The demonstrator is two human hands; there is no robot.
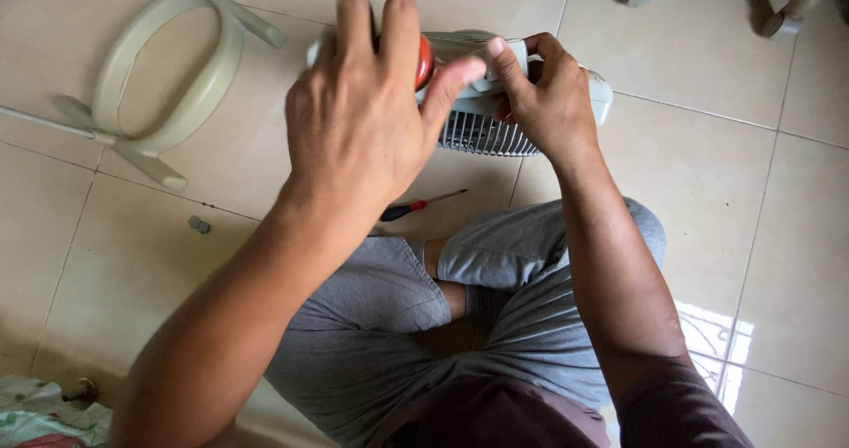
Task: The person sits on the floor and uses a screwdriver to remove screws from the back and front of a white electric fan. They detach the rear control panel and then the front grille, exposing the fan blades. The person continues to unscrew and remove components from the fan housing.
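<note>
While hands grip fan housing (pixel 495 121), screwdriver (pixel 416 206) lies beside knee, ring stand (pixel 168 68) apart.

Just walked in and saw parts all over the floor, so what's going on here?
A person sits cross-legged on the tiled floor, holding a small white fan housing with a grille. The right hand steadies its top edge, while the left hand has its grip around a red-handled tool pressed at the housing. A second red-and-black screwdriver lies by the knee. A beige ring-shaped fan stand and a small grey part lie off to the side.
</note>
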